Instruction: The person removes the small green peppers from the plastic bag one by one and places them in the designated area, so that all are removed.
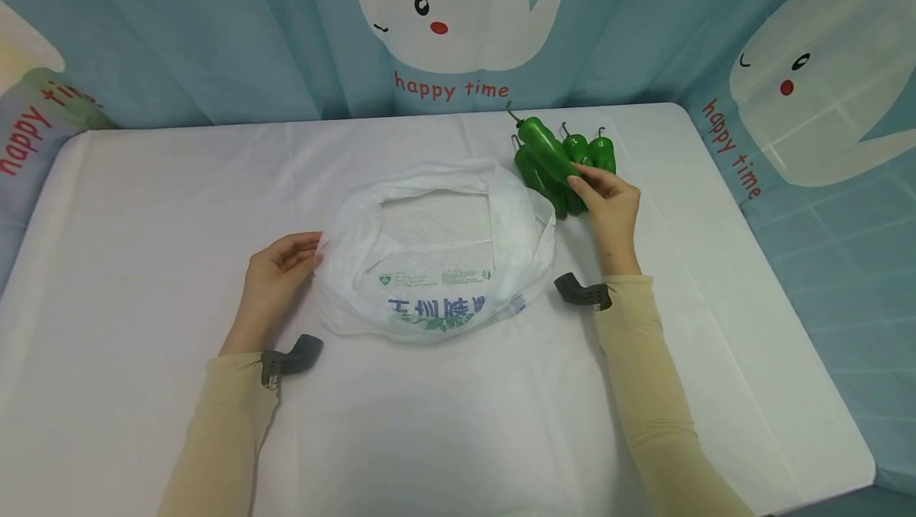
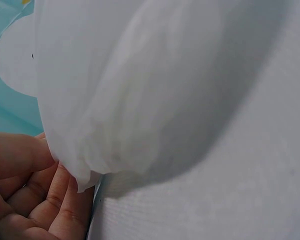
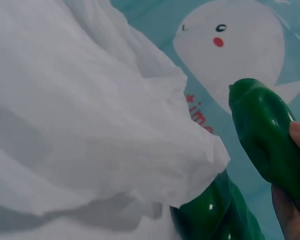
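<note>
A white plastic bag (image 1: 436, 254) with green and blue print lies in the middle of the table, its mouth spread wide. My left hand (image 1: 281, 274) pinches the bag's left edge between thumb and fingers; the left wrist view shows the bag's corner (image 2: 85, 175) at the fingertips. With thumb and fingers my right hand (image 1: 608, 203) holds a long green pepper (image 1: 544, 143) by its lower end, stem pointing away. Beneath and beside it several more green peppers (image 1: 603, 153) lie together, partly hidden by the bag in the right wrist view.
A white cloth covers the table (image 1: 143, 223), whose far edge meets a blue curtain (image 1: 236, 32) printed with white whales. More curtain hangs along the right side. Dark camera mounts (image 1: 293, 355) sit on both wrists.
</note>
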Motion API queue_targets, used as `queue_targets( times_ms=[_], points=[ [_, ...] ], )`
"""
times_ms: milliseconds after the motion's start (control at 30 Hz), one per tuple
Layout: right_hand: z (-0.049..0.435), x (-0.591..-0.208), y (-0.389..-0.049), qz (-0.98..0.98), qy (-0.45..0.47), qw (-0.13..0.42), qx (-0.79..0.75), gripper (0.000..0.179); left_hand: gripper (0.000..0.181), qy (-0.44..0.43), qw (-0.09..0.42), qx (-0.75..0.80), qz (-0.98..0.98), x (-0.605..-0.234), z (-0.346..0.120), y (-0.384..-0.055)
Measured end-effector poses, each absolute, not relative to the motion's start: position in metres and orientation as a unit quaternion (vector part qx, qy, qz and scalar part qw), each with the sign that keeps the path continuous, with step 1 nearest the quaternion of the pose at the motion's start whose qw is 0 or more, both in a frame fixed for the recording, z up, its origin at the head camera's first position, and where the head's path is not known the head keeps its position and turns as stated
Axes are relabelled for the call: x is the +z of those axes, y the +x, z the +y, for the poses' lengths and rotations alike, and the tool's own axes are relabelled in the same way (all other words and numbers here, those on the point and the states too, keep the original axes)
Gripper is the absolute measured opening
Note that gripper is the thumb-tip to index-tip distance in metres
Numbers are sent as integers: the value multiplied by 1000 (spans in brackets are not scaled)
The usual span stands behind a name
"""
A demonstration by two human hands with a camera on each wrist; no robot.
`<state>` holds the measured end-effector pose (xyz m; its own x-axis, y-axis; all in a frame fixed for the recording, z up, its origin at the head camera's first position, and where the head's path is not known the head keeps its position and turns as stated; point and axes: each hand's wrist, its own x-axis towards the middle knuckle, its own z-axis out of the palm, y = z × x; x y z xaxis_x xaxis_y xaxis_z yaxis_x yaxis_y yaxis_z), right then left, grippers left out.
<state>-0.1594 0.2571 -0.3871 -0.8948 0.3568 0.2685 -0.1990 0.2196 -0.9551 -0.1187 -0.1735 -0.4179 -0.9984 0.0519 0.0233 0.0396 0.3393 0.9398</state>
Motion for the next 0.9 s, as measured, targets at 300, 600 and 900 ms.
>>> queue_targets(
  times_ms=[300,600,900],
  points=[
    [265,-386,-157,-715,-77,252,647,22,33,25,17,550,835,-416,-173,-120],
    [274,-389,-159,-697,-110,269,656,20,33,22,18,558,829,-418,-174,-119],
    [283,-389,-159,-668,-156,295,666,17,33,25,22,557,830,-415,-173,-118]
  ],
)
